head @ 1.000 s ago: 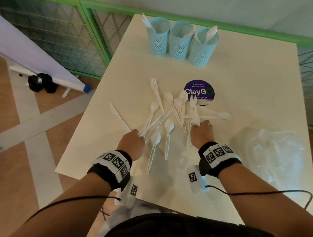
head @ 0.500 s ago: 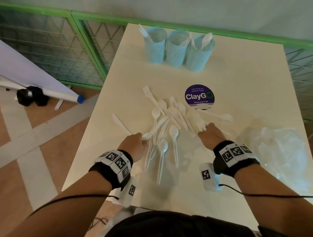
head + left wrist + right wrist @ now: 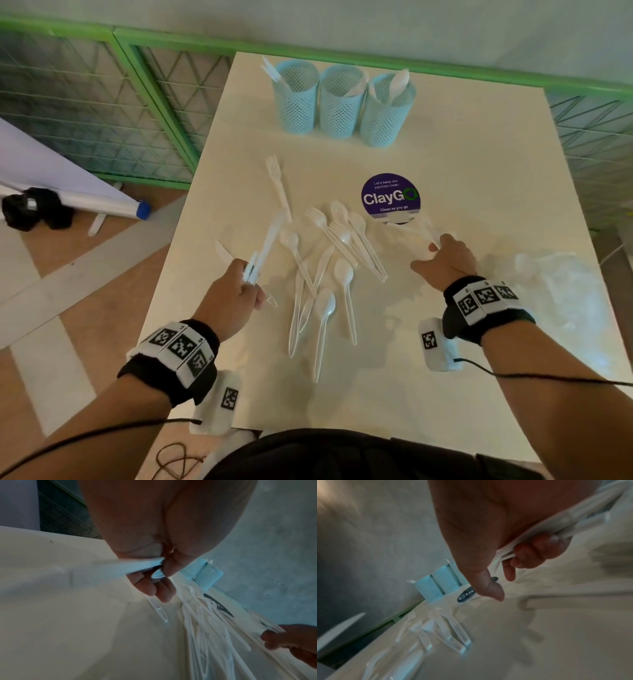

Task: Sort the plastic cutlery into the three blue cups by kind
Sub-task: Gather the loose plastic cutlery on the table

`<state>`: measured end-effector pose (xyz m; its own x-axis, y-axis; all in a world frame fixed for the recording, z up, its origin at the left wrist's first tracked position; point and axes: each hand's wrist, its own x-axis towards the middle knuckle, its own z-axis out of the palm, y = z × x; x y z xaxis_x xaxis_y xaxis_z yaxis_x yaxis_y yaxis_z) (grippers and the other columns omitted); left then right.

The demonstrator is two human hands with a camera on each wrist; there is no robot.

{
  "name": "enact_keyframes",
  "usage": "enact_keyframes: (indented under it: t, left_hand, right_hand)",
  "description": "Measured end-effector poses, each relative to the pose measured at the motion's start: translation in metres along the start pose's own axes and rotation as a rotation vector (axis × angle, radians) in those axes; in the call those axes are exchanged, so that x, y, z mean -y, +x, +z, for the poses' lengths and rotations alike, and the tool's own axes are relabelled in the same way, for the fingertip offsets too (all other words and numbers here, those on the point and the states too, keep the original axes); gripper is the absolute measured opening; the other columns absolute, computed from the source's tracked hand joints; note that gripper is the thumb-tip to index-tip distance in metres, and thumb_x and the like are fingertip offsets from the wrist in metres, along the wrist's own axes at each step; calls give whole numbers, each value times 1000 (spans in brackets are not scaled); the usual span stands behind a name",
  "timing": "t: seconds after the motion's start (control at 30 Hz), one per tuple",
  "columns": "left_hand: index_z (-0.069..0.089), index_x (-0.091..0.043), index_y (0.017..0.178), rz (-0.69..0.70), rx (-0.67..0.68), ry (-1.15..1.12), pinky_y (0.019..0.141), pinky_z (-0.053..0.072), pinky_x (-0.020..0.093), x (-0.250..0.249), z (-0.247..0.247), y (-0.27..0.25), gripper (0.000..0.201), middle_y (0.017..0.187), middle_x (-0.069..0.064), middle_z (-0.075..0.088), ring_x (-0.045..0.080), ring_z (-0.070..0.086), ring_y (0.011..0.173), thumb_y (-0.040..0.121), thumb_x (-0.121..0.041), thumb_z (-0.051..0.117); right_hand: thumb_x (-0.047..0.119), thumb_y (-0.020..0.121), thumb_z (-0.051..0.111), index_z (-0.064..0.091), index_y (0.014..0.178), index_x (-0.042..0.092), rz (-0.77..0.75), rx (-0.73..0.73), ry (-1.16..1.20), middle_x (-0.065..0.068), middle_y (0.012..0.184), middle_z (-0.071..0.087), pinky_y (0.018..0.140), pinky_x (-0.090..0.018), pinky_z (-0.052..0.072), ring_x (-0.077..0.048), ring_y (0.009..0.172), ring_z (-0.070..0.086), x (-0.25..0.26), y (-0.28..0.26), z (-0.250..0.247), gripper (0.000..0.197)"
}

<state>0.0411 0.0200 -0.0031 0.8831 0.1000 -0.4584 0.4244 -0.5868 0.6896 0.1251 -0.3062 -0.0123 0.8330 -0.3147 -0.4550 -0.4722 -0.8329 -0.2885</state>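
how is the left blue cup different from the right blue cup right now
The left cup has thin pointed pieces, probably knives, sticking out over its left rim; the right cup shows a rounded spoon bowl standing above its rim. The left cup sits farther back, at the table's left edge; the right cup sits nearer. Both are upright, perforated, light blue and alike in size.

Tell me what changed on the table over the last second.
The left hand lifted off the pile gripping white knives, which now angle up off the table. The right hand drew away to the right, closing on blurred white cutlery, probably forks. The three blue cups, the purple sticker and the remaining spoons and forks stayed put.
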Motion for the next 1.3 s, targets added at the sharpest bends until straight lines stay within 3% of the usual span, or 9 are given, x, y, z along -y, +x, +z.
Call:
enact_keyframes:
  t: [0.1,0.2,0.27,0.4,0.5,0.67,0.83,1.1,1.3]
  left_hand:
    - [41,-5,89,-118,-155,39,55,37,34,3,-7,3,8,75,10,57,27,53,65,94,-11,41]
    - [43,-6,81,-304,-193,1,63,32,35,7,-7,8,21,75,8,49,31,47,73,95,-22,41]
    - [53,-3,102,-395,-197,-11,73,36,35,10,-3,10,42,94,13,59,33,53,90,92,-43,47]
    - [42,-1,132,-467,-200,82,77,37,34,5,11,16,93,123,16,58,36,56,111,75,-73,57]
    - [42,2,126,-446,-206,163,74,38,35,0,15,25,86,120,20,59,38,58,109,77,-66,62]
    - [43,5,124,-426,-165,258,79,41,38,1,10,34,60,123,25,57,40,56,111,92,-45,56]
    - [40,10,124,-441,-154,302,76,37,36,5,5,38,40,127,29,53,43,54,114,95,-16,50]
    - [60,3,95,-378,-139,423,67,37,33,-8,10,31,36,83,14,59,32,50,77,97,-27,41]
    - [41,-11,72,-190,-136,191,52,34,30,-16,30,10,25,69,8,53,26,50,60,94,-22,38]
  right_hand:
    - [28,78,68,51,121,5,29,42,-86,-17,127,47,83,-36,45,-35,99,55,-1,4,9,52]
    - [31,83,61,54,115,3,20,68,-133,-17,123,48,86,-40,48,-34,91,56,2,4,16,43]
    - [33,87,57,51,118,3,9,96,-172,-16,123,46,85,-39,45,-35,96,55,4,0,18,43]
    - [30,91,51,45,129,6,-63,102,-231,-16,125,56,84,-37,43,-36,108,56,1,-7,18,45]
    - [25,96,45,34,136,7,-97,105,-200,-19,125,57,86,-39,43,-38,109,57,-2,-8,12,45]
    - [24,101,36,29,125,3,-171,-29,-47,-32,113,58,82,-46,46,-47,99,58,-3,5,-8,33]
    - [32,91,58,42,117,4,-220,-37,-56,-21,112,61,75,-37,44,-40,100,60,5,34,-20,42]
    - [21,87,57,53,96,19,-238,7,-141,-4,94,59,68,-30,38,-26,78,50,18,47,-7,10]
    - [34,96,45,53,122,14,-203,29,-112,-17,113,63,77,-35,44,-35,96,59,6,34,-4,34]
